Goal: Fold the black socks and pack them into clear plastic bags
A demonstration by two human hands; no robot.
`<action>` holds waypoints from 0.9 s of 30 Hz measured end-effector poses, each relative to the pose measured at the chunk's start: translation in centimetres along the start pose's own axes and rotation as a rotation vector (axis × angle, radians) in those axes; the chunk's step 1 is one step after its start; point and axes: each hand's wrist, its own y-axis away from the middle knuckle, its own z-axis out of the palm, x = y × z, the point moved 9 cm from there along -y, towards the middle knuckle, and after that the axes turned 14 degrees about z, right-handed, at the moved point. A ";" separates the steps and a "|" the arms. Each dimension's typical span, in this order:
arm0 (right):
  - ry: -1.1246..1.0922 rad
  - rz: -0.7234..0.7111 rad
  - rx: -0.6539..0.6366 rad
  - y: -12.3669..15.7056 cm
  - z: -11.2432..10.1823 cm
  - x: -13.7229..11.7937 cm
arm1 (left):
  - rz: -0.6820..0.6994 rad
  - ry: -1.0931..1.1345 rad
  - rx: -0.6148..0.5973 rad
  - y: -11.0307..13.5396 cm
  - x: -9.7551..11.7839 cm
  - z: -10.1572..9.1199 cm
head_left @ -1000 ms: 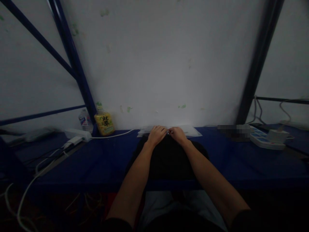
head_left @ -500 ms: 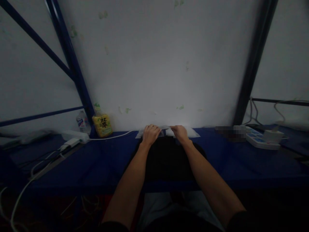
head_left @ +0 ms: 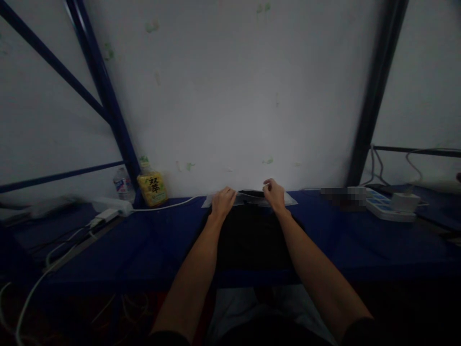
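A clear plastic bag (head_left: 209,201) lies at the far edge of the blue table, its mouth gaping between my hands with black showing inside. My left hand (head_left: 223,201) pinches the bag's rim on the left side. At the right side of the mouth, my right hand (head_left: 274,194) is slightly raised, thumb and forefinger a little apart, with nothing visible between them. Between my forearms lies a black item (head_left: 252,235) that looks like folded cloth. Dim light hides where it meets the bag.
On the blue table (head_left: 154,245), a yellow-labelled bottle (head_left: 153,187) and a clear bottle (head_left: 123,185) stand at the back left, near a white power strip (head_left: 113,205) with cables. To the right lie a white panel (head_left: 382,206) and a white charger (head_left: 405,202). A wall rises behind.
My right hand has come off the bag's rim and lifted slightly, its fingers parting. The bag's mouth now gapes wider, showing black inside. My left hand stays on the rim.
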 end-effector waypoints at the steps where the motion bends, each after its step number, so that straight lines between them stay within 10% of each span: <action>1: -0.010 -0.098 -0.070 0.4 0.8 -1.4 | -0.009 0.012 -0.007 0.0 0.1 0.1; 5: 0.038 -0.328 -0.280 2.1 3.7 -4.3 | -0.002 0.041 -0.015 -0.3 0.6 0.1; 16: 0.318 -0.259 -0.429 2.4 7.5 -0.4 | 0.183 0.224 -0.104 -0.4 3.6 1.6; 27: 0.047 -0.385 -0.200 0.9 1.1 -4.0 | -0.237 0.490 0.123 -1.7 -1.1 3.0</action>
